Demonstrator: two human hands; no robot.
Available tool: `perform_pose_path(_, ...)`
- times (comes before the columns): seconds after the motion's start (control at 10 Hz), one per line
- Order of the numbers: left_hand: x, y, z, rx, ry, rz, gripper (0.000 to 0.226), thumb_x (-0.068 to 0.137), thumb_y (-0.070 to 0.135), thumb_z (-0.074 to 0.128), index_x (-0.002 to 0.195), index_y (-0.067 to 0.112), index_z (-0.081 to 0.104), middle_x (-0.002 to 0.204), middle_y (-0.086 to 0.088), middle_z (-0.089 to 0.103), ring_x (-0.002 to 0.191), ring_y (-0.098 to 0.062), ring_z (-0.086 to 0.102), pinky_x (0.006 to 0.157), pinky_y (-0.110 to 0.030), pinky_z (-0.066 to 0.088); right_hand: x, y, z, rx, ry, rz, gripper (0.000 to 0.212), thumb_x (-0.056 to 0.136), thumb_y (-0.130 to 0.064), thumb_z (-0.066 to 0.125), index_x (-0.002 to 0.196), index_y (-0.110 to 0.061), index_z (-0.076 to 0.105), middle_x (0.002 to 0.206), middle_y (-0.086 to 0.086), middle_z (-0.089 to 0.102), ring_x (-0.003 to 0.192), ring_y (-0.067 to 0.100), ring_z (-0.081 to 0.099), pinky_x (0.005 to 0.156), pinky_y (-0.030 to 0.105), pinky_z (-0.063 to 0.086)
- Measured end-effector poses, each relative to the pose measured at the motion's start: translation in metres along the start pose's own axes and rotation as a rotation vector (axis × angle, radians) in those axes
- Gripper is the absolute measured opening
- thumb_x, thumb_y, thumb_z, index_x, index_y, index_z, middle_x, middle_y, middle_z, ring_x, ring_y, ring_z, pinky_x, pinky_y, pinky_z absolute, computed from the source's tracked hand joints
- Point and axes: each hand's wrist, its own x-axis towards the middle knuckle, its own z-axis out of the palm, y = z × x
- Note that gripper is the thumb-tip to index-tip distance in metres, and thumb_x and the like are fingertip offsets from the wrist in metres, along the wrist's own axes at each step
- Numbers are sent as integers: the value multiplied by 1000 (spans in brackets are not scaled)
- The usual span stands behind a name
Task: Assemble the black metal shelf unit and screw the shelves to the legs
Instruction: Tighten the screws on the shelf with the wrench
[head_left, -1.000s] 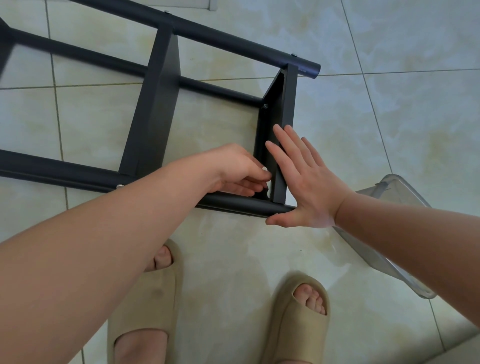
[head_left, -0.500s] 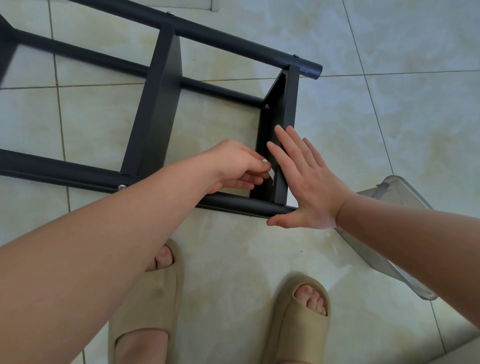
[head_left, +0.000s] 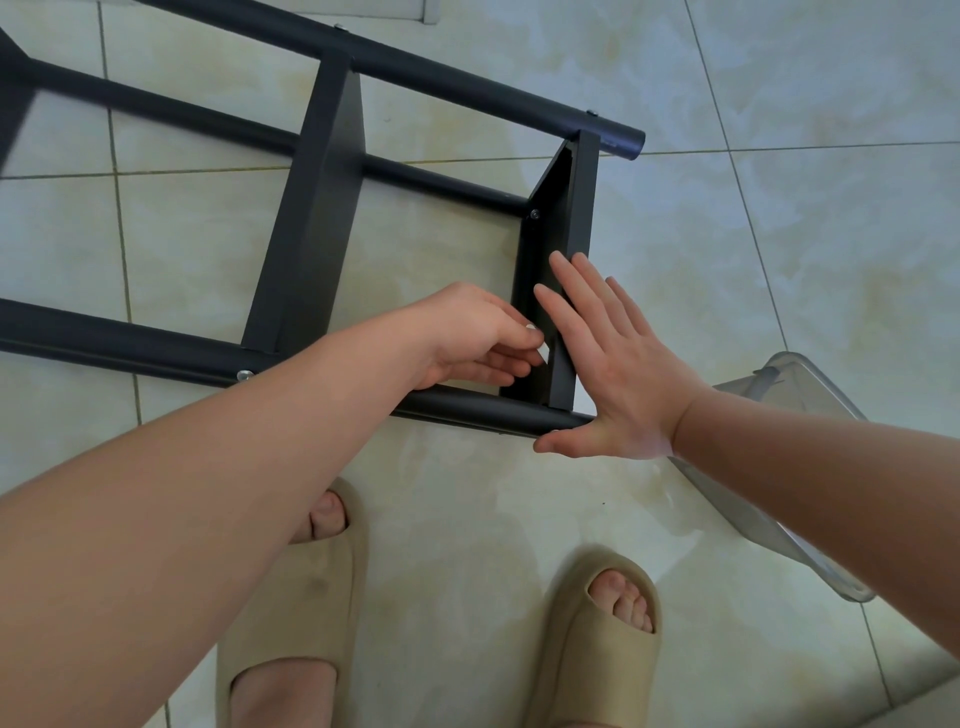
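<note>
Shelf unit (head_left: 156, 348) lay on its side on the floor (head_left: 779, 260); three legs and two shelves counted. Inside the end shelf (head_left: 582, 208), left hand (head_left: 467, 332) fingers curled, pinching a small pale part (head_left: 541, 354), possibly a screw; right hand (head_left: 613, 374) pressed flat, fingers straight, outside it

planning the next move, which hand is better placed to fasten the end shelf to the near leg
Left, probably. The left hand has its fingers curled at the inner corner of the end shelf by the near leg, while the right hand lies flat on its outer face, bracing it.
</note>
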Motion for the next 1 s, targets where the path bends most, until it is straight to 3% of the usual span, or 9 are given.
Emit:
perform_pose_path(0.2, -1, 2, 1, -2, -21, -43, 7, 94, 13, 65, 95, 6, 66, 76, -6, 75, 71, -16, 72, 70, -29, 61, 0, 0, 0, -1, 8, -4, 127, 75, -92, 38, 161, -4, 5, 169, 15, -9, 156, 32, -13, 124, 59, 10)
perform_pose_path(0.5, -3, 2, 2, 173, -21, -5, 11, 100, 12, 56, 91, 11, 63, 71, -3, 72, 68, -15, 66, 71, -28, 55, 0, 1, 1, 2, 10, -7, 127, 76, -92, 37, 161, -5, 4, 169, 15, -10, 156, 31, -14, 125, 58, 9)
perform_pose_path(0.8, -12, 4, 0, 375, -42, 86, 21, 100, 7, 51, 83, 11, 62, 79, -6, 69, 69, -14, 62, 73, -25, 54, 0, 0, 1, -2, 9, -6, 127, 75, -93, 37, 161, -5, 4, 169, 15, -9, 156, 31, -14, 125, 58, 8)
perform_pose_path(1.0, -14, 2, -3, 456, -62, 101, 20, 99, 7, 54, 82, 11, 64, 75, -2, 70, 65, -9, 63, 66, -19, 54, 0, -1, -1, 0, -12, 2, 127, 74, -91, 39, 161, -5, 4, 168, 15, -10, 155, 31, -15, 125, 58, 7)
